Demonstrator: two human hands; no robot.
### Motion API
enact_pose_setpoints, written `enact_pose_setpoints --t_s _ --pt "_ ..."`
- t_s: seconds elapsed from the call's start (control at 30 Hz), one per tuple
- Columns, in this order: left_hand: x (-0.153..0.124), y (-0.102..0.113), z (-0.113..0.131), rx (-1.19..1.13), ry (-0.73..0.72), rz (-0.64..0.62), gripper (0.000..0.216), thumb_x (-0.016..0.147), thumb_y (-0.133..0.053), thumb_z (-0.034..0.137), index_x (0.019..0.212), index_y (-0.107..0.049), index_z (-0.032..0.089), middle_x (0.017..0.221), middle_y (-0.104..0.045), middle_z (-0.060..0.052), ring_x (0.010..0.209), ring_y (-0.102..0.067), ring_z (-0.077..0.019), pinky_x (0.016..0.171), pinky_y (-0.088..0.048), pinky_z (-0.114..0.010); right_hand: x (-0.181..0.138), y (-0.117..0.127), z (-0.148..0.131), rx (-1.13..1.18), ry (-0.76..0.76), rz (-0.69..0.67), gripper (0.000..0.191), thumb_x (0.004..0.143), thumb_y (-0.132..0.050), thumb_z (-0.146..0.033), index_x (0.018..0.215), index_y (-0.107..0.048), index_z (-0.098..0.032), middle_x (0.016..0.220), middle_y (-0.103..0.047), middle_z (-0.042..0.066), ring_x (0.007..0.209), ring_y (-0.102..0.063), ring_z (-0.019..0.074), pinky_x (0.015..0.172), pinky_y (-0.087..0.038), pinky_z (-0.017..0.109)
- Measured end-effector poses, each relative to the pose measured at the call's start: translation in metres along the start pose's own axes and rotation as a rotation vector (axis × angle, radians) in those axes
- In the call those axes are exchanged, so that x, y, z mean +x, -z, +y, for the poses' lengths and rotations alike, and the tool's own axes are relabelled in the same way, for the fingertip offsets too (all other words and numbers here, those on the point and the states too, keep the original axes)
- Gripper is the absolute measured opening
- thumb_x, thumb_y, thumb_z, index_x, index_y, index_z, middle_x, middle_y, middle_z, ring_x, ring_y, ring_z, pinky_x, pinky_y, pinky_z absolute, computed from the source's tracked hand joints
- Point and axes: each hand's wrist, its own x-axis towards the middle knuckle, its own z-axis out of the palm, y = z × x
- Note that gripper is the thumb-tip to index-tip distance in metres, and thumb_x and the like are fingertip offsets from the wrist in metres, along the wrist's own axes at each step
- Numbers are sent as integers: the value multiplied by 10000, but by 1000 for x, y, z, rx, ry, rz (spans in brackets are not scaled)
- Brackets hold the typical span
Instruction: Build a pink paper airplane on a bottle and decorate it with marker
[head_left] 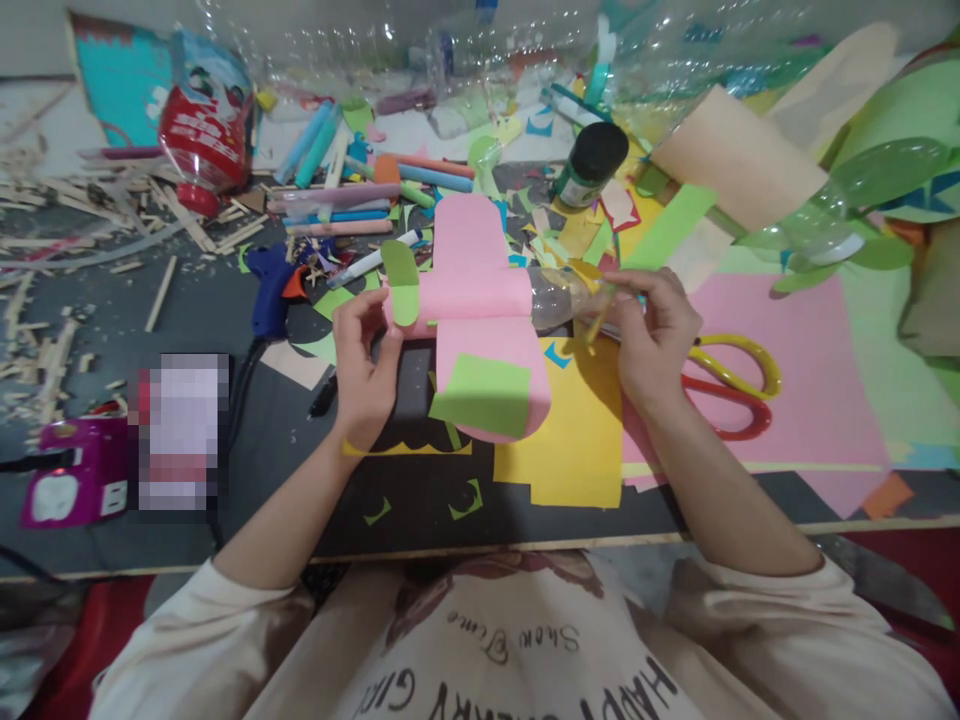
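Note:
A plastic bottle wrapped in pink paper [480,293] lies crosswise above the table, with pink wings and green paper patches, like a toy plane. My left hand [365,365] holds its tail end, next to the green fin [401,283]. My right hand [652,335] grips the clear bottle neck [559,297], where a yellow paper piece [592,285] sits at the nose. Both hands keep the model a little above the yellow sheet [577,440].
Scissors with yellow and red handles [731,385] lie on a pink sheet [810,400] to the right. A blue glue gun [270,285], markers [375,195], a dark-lidded jar [592,160], a red bottle [206,120], wood sticks [75,230] and paper scraps crowd the table.

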Motion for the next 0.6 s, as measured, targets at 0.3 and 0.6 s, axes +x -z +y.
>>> enact_pose_setpoints --t_s 0.3,0.6 --pt "2 1 -9 40 -13 -52 282 973 -550 490 1182 -499 309 1169 -548 -71 1101 -614 -219 976 -550 -411 2 -7 3 -22 169 -256 582 894 -611 -482 1436 -477 -317 1328 -636 116 1249 -566 363 1051 -436 618" --pt "-5 7 21 347 -638 -353 396 1039 -387 454 1403 -495 337 1441 -582 -41 1422 -474 -243 1210 -347 -501 2 -11 7 -102 188 -259 478 930 -591 -460 1384 -489 -349 1298 -643 116 1241 -562 373 1048 -433 652"
